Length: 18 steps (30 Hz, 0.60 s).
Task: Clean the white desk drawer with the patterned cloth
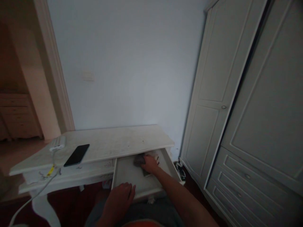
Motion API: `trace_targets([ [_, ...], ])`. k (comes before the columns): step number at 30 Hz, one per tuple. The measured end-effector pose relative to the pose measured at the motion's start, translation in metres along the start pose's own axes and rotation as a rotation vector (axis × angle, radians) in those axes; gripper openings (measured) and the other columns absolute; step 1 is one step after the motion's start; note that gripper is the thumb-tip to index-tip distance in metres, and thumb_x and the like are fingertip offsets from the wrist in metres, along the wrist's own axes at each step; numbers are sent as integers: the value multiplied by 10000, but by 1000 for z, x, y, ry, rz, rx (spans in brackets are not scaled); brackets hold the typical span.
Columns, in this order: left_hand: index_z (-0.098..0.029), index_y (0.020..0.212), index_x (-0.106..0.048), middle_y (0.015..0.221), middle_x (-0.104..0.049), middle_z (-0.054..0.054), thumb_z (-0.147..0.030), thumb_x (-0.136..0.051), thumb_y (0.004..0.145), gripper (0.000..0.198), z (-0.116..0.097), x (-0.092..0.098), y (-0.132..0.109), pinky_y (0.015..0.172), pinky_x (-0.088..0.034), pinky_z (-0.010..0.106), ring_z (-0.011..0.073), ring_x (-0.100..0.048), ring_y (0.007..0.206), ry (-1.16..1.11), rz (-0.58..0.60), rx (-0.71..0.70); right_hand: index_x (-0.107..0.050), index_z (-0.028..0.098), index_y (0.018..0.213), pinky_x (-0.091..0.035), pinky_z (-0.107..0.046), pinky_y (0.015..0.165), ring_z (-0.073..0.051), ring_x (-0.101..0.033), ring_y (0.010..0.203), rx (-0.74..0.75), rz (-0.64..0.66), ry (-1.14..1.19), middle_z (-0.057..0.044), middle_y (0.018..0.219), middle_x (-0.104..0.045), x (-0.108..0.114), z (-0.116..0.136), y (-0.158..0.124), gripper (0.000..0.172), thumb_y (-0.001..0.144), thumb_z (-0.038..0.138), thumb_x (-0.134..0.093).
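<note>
One dark-grey, bunched cloth (138,160) in fingers of right hand (150,163); left hand (120,197) at drawer (126,175), grip unclear.

A crumpled dark-grey bundle (139,160), probably cloth though the view is dim, lies near the back of a shallow white drawer (126,173); the drawer stands pulled well out, its pale interior facing up.

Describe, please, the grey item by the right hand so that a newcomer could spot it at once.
Find the white desk against the wall, then its pulled-out drawer. Toward the drawer's back, by the right hand, is the grey item, seemingly soft and rumpled. Its darker shade sets it apart from the whitish thing behind the hand.
</note>
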<state>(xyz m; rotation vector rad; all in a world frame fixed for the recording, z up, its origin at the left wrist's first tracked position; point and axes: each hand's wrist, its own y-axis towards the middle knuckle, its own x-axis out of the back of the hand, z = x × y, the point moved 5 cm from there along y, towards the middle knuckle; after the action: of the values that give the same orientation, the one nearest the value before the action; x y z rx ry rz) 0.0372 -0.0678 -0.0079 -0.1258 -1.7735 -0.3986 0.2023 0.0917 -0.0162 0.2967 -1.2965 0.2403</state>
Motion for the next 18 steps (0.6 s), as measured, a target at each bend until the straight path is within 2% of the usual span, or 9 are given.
trace_targets([
  [3,-225,975,-759,977,-807,86,-356,-295,1102,499,1,0,0,842,-550,343,238,-772,931,-12,13,10,-722,212,1250,-544,-399,939,-318,-718,1129,136,88,36,-127,1224,-763,-27,57,4,456,847,426,-718],
  [5,-227,1035,-763,1047,-819,93,-340,-311,1100,470,0,1,0,861,-555,340,237,-778,970,-41,16,3,-757,224,1180,-550,-394,928,-326,-726,1118,238,172,44,-105,1178,-789,-41,86,1,430,803,431,-766],
  [8,-245,1121,-757,1132,-818,93,-318,-318,1098,446,0,2,-1,903,-560,357,241,-776,1028,-63,3,-19,-792,230,1063,-551,-374,905,-322,-742,1084,347,285,42,-83,1105,-813,-48,97,-8,316,800,406,-777],
  [10,-249,1121,-758,1118,-818,93,-327,-316,1100,449,0,2,-1,910,-565,378,250,-777,1021,-49,-7,-19,-803,232,997,-553,-364,882,-318,-749,1058,380,333,41,-76,1069,-820,-42,84,-14,282,813,443,-772],
  [13,-237,1048,-762,1050,-816,91,-337,-306,1102,470,1,-1,0,883,-573,394,263,-778,983,-29,0,-4,-814,249,960,-553,-350,837,-308,-756,1013,324,340,49,-63,1047,-821,-23,43,-22,319,796,521,-778],
  [15,-231,996,-759,1006,-808,87,-337,-298,1103,485,1,-3,0,869,-572,390,261,-776,966,-14,4,-3,-816,259,1005,-552,-352,821,-308,-755,1004,228,291,54,-67,1069,-817,-7,11,-27,352,800,541,-765],
  [18,-236,982,-759,1002,-801,87,-339,-275,1106,511,1,-6,1,873,-564,377,251,-768,971,14,-1,-16,-784,228,1143,-545,-401,873,-338,-732,1078,58,158,39,-126,1167,-788,10,-31,-35,399,878,506,-676],
])
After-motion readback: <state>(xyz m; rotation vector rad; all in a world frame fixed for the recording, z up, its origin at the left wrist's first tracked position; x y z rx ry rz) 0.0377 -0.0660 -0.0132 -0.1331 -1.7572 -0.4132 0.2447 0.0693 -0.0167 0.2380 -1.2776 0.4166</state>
